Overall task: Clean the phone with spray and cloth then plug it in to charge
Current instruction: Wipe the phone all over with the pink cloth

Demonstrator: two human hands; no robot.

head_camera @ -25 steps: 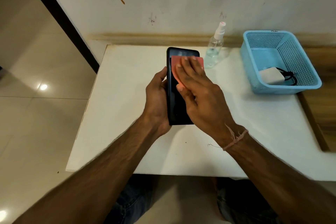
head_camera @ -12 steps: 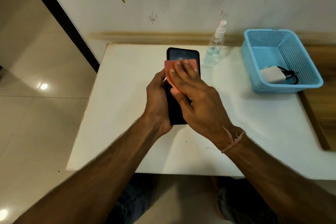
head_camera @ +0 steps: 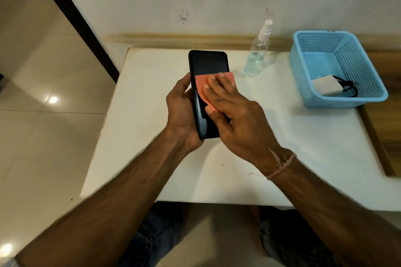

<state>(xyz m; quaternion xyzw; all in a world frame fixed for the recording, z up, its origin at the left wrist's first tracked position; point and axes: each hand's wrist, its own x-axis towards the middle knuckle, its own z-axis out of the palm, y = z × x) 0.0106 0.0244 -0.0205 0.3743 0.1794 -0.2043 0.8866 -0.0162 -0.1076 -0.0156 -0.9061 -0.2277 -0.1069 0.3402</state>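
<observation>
Black glossy slab phone (head_camera: 207, 65) held above white table (head_camera: 141, 93): left hand (head_camera: 182, 112) grips its edges, right hand (head_camera: 234, 112) presses flat on soft orange cloth (head_camera: 201, 89). Likely slippery, fragile; keep edge grip.

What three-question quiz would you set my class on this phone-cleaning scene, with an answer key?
1. True or false: the spray bottle stands on the table, outside the blue basket.
2. What does the right hand press on the phone? A) a sponge B) an orange cloth C) a paper tissue
3. Short answer: which hand grips the phone by its edges?
Key: 1 true; 2 B; 3 the left hand.
</observation>
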